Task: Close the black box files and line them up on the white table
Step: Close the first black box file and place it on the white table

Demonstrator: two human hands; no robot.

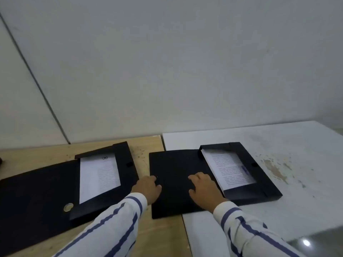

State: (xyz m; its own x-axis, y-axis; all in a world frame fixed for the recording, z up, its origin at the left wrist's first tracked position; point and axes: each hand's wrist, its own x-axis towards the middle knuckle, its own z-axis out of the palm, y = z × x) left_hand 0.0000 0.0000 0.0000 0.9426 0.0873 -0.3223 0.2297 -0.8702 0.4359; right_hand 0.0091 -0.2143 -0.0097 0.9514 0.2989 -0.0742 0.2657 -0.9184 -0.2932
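Two black box files lie open, each with printed paper inside. The left file [37,197] rests on the wooden table [55,151], its lid spread to the left. The right file [250,190] sits on the white table [297,145], and its lid [172,169] lies flat across the seam between the two tables. My left hand [148,188] holds the lid's left edge with curled fingers. My right hand [203,188] lies flat on the lid, next to the paper stack [228,167].
A grey wall rises directly behind both tables. The white table has stained, worn patches [274,167] to the right of the file. A dark object [1,161] shows at the far left edge. A shiny floor patch [315,242] lies beyond the white table's front right corner.
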